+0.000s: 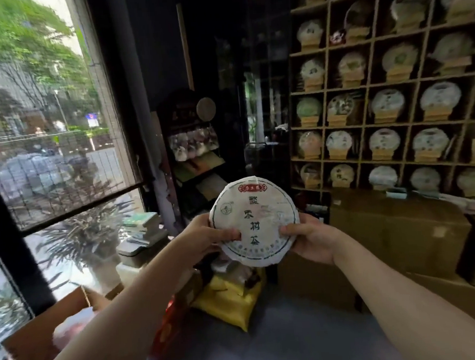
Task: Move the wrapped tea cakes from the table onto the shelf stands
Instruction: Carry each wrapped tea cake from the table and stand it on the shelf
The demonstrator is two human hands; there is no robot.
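Two bare forearms reaching forward, left hand and right hand pinching opposite edges of a round white paper-wrapped tea cake, held upright in mid-air, wooden grid shelf of tea cakes on stands beyond, right.

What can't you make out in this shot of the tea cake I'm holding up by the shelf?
- Head view: back of the tea cake, facing away.
- Head view: table, not in frame.
- Head view: labels on the shelf cakes, blurred and small.
- Head view: fingers behind the cake, hidden by it.
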